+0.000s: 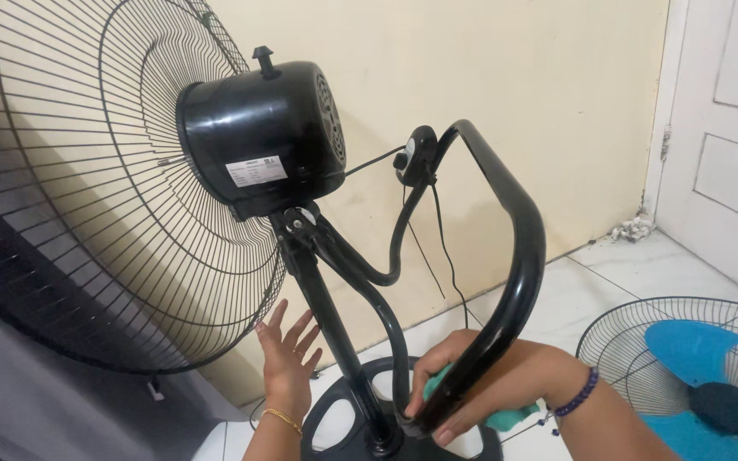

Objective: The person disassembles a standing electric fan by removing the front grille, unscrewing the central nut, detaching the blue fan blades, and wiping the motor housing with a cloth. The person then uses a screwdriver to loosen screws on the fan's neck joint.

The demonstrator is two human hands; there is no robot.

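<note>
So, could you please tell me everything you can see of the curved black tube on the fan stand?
The curved black tube looks like glossy metal. It rises from the stand's black base, arches high beside the black motor housing, and bends back down. The right hand grips its lower end with a teal cloth. The left hand is open and apart from it.

A second fan (700, 376) with light blue blades behind a wire guard lies on the white tiled floor (591, 282) at near right. Beyond it, a white panelled door (732, 145) stands at far right, small debris (632, 228) heaped at its foot against the cream wall (506, 77).
</note>
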